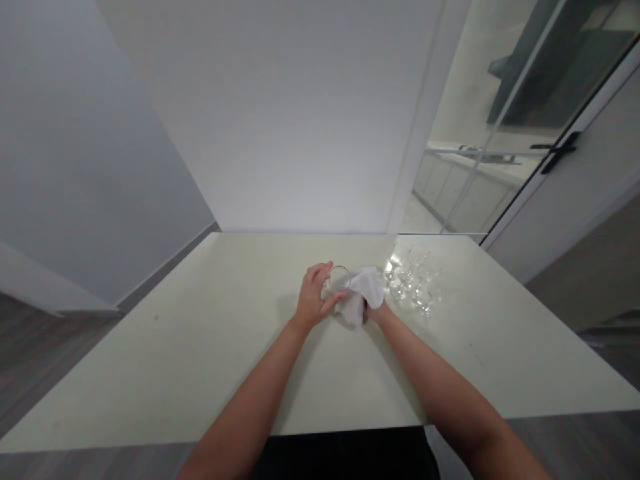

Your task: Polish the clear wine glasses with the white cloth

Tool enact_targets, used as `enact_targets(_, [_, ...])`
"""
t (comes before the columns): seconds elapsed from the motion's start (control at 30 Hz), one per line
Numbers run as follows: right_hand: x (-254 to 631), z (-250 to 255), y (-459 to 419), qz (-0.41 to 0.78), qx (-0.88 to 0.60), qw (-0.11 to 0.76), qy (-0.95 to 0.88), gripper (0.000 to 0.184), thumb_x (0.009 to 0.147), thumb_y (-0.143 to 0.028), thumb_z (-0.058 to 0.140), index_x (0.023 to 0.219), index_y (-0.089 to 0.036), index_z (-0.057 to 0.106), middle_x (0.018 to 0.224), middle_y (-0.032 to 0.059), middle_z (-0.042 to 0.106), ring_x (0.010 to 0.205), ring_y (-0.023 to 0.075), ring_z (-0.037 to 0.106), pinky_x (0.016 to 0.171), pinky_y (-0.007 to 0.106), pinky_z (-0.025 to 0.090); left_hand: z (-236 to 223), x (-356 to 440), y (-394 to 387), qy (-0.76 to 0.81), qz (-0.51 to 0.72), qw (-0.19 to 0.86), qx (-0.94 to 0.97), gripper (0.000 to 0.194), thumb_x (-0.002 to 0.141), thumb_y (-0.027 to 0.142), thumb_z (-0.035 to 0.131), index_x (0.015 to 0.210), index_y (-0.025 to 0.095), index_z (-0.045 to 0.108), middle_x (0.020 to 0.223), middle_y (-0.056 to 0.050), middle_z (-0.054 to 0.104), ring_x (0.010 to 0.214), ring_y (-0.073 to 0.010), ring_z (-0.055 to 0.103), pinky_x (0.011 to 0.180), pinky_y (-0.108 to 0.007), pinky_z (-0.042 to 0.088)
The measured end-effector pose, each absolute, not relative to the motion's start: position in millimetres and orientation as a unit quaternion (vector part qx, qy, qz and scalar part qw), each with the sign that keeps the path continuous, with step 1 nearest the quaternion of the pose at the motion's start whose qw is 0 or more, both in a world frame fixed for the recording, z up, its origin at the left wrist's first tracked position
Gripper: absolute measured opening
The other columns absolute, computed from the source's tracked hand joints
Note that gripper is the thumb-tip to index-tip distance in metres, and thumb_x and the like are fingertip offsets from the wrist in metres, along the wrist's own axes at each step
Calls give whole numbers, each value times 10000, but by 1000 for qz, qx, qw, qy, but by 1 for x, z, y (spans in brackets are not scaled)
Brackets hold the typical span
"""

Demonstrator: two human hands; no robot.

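Observation:
My left hand (314,297) curls around a clear glass (338,275), whose round rim shows just past my fingers, over the middle of the pale table (200,347). My right hand (374,312) is mostly hidden under a white cloth (363,295) that it grips and presses against the right side of the glass.
Several clear stemmed glasses (413,280) stand in a cluster on the table just right of my hands. A white wall rises behind the table's far edge. A glass partition and a door with a black handle (557,155) are at the right.

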State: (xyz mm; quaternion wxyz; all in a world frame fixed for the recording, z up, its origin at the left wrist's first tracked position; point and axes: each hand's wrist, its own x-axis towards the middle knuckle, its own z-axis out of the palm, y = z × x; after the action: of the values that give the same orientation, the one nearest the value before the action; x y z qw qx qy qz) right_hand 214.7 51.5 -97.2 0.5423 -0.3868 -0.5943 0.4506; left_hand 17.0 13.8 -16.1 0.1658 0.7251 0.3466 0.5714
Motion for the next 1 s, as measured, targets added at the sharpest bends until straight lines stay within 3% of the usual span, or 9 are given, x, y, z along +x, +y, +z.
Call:
enact_targets(0.1, [208, -84, 50, 441, -373, 559, -594, 395, 753, -535, 570, 1004, -239, 649, 1173, 98, 644, 1131, 281, 566, 1047, 500, 381, -8, 11, 15, 352, 464, 147, 799, 622, 716, 444, 743, 1290, 266, 581, 1214, -133, 597, 1143, -302, 523, 1007, -417, 294])
enact_targets(0.17, [202, -69, 48, 417, -353, 532, -647, 263, 725, -398, 647, 919, -222, 671, 1063, 76, 687, 1054, 248, 600, 1053, 446, 381, -5, 11, 14, 343, 431, 138, 823, 605, 724, 438, 740, 1287, 278, 587, 1217, -131, 618, 1134, -307, 544, 1005, -420, 288])
enact_targets(0.33, [197, -47, 41, 341, -330, 474, -742, 96, 741, -241, 566, 760, -185, 641, 782, 31, 676, 764, 177, 605, 821, 337, 492, -3, 12, 11, 321, 341, 52, 882, 509, 842, 463, 607, 1307, 262, 553, 1297, -127, 595, 1142, -279, 557, 990, -422, 327])
enact_targets(0.5, [203, -52, 39, 272, -373, 431, -775, 161, 767, -236, 555, 865, -182, 672, 865, 51, 697, 811, 187, 616, 782, 307, 482, -2, 11, 11, 311, 243, -30, 918, 543, 907, 526, 471, 1357, 222, 472, 1308, -128, 579, 1170, -243, 553, 959, -382, 401])
enact_targets(0.7, [208, -46, 33, 151, -430, 364, -812, 169, 769, -318, 601, 822, -186, 692, 865, 79, 707, 852, 217, 616, 786, 299, 465, -7, 7, 12, 366, 197, 12, 909, 567, 923, 571, 394, 1374, 228, 420, 1257, -90, 628, 1077, -213, 625, 869, -320, 474])
enact_targets(0.9, [196, -51, 32, 285, -387, 451, -752, 147, 783, -248, 503, 792, -172, 629, 826, 49, 666, 797, 182, 609, 780, 295, 479, -2, 11, 10, 409, 243, -63, 877, 467, 952, 501, 357, 1206, 159, 549, 1009, -115, 698, 930, -227, 646, 834, -353, 435])
enact_targets(1.0, [188, -53, 32, 329, -410, 442, -727, 114, 765, -220, 489, 756, -167, 590, 798, 42, 652, 753, 171, 596, 746, 291, 481, 1, 16, 8, 456, 220, -77, 859, 420, 976, 434, 286, 1073, 164, 592, 901, -107, 696, 825, -218, 649, 734, -329, 428])
